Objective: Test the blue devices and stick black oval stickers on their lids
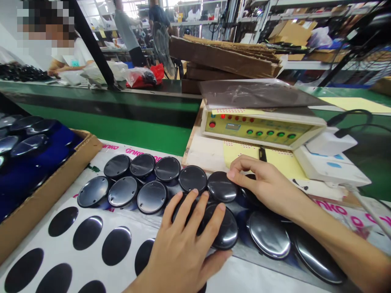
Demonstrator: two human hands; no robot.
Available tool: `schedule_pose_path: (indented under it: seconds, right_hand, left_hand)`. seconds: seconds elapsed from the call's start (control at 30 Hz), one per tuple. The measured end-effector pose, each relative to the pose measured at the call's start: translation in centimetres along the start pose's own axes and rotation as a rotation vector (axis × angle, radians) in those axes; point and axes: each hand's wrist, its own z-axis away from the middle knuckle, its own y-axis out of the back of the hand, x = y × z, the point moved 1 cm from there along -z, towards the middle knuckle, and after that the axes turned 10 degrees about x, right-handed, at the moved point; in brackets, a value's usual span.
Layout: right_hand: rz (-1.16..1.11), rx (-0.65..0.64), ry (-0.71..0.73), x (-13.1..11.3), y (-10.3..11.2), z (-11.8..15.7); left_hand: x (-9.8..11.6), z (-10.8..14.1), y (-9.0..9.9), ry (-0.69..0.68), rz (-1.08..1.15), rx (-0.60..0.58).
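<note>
Two rows of glossy black round parts (152, 197) stand on the white printed sheet across the middle. My left hand (191, 232) lies over two front-row parts, its fingers spread and its thumb at the lower edge of one black disc (227, 228). My right hand (259, 179) has thumb and index finger pinched at the right rim of a back-row disc (222, 186); whether something thin is between them is too small to tell. Flat black ovals (116, 245) lie on a white sheet at the lower left, partly hidden by my left hand.
A cardboard box (49, 191) of blue-sided parts stands at the left. Behind the rows is a control box (250, 130) with buttons, beside a white power adapter (331, 162) with cables. Cardboard (226, 57) is stacked behind; a person (73, 53) sits at the far left.
</note>
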Motion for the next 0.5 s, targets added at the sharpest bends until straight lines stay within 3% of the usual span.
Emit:
schedule_pose_path:
  seconds: [0.33, 0.5]
  right_hand:
    - [0.251, 0.106, 0.287, -0.7, -0.2, 0.8]
    - [0.641, 0.147, 0.514, -1.2, -0.8, 1.4]
  left_hand:
    - [0.0, 0.0, 0.0, -0.002, 0.014, -0.004]
    - [0.1, 0.2, 0.0, 0.008, 0.014, -0.021]
